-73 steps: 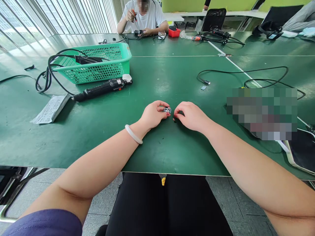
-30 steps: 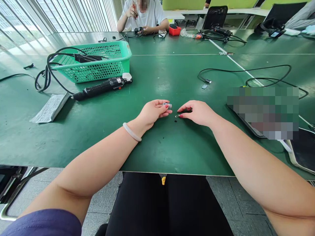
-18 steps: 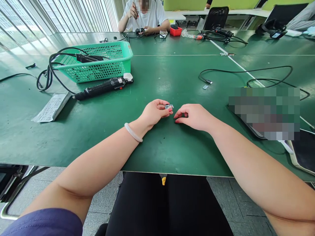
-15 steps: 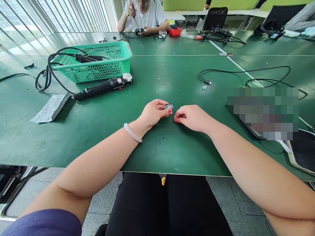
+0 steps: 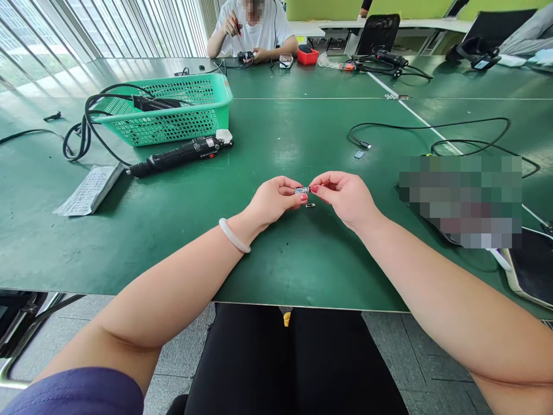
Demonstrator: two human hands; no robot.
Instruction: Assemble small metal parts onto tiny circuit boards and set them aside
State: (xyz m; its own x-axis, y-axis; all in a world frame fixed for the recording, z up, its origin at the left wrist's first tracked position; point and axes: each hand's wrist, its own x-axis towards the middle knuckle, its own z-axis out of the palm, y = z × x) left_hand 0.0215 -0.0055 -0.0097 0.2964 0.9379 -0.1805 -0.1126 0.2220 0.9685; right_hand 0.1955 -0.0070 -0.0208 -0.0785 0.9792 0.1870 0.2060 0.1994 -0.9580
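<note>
My left hand pinches a small circuit board between thumb and fingers, over the green table. At the board's right end, the thumb and forefinger of my right hand close together and meet its edge. Fingertips cover both ends of the board, so its full outline is hidden. Just below, on the tabletop, lies a tiny dark rectangular part with a pale middle; neither hand touches it.
A black electric screwdriver lies before a green basket holding cables. A folded paper is at left. Toward the right are a black cable, a small flat piece and a phone-like device. Another person works across the table.
My right hand has lifted from the tabletop up to the board's right end. The tiny dark part now shows on the table. The board has shifted slightly right in my left hand.
</note>
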